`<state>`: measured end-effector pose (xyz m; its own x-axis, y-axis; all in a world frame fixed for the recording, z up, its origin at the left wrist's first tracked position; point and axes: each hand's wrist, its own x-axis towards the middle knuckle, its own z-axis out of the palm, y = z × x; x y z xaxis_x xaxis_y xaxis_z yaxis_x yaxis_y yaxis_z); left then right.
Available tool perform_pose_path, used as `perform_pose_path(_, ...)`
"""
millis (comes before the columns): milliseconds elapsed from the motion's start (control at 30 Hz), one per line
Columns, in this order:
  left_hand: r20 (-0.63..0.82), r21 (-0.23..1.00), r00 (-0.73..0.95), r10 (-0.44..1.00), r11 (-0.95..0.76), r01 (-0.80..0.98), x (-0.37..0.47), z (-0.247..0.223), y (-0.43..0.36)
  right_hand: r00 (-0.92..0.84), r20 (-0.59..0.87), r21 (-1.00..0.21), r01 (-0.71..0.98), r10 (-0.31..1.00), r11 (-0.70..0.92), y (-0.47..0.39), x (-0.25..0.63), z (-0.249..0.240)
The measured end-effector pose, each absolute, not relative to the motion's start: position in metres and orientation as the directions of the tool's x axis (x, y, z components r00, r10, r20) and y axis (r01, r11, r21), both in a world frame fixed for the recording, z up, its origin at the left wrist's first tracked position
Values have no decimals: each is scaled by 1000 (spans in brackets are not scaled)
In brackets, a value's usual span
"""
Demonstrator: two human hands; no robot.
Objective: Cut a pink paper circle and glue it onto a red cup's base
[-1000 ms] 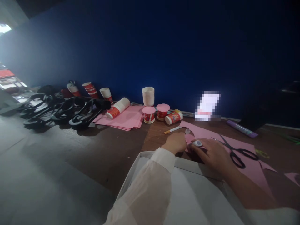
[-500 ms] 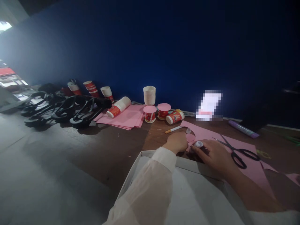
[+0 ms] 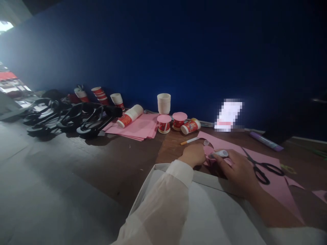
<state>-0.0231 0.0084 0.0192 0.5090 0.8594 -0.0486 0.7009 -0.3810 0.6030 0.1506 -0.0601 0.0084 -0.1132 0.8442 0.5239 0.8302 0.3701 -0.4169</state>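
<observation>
My left hand (image 3: 193, 154) is curled at the left edge of a small pink paper piece (image 3: 208, 150), its fingers closed on that paper and partly hidden. My right hand (image 3: 236, 168) grips a white glue tube (image 3: 220, 154), which lies tilted with its tip over the pink piece. Beneath and right of my right hand spreads a larger pink sheet (image 3: 274, 177), with black-handled scissors (image 3: 258, 165) on it. A small clear cap (image 3: 206, 142) and a white pen with an orange end (image 3: 189, 141) lie just beyond my left hand.
Two red cups with pink discs (image 3: 164, 124) stand behind, beside a tipped red cup (image 3: 190, 126) and a white cup stack (image 3: 164, 103). Farther left are pink sheets (image 3: 145, 127) and black headsets (image 3: 94, 122). A purple marker (image 3: 266, 141) lies right; a white box (image 3: 204, 211) is in front.
The glue tube in my right hand has tipped from nearly upright to slanted, its tip now over the pink piece. My left hand has barely moved.
</observation>
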Motion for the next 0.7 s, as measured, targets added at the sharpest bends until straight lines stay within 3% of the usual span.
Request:
perform_pose_path(367, -83, 574, 557, 827, -417, 705, -25, 27, 6, -197, 429, -404, 831, 882, 382, -58, 149, 8)
perform_pose_path(433, -117, 553, 534, 838, -392, 736, -25, 26, 6, -117, 453, -458, 820, 884, 343, -59, 151, 8)
perform_pose_path(567, -171, 509, 469, 866, -330, 795, -23, 25, 6, 239, 422, -634, 768, 875, 97, -64, 162, 11)
perform_pose_path(700, -212, 510, 470, 857, -313, 801, -24, 29, 5, 398, 375, -668, 742, 837, -54, -68, 180, 11)
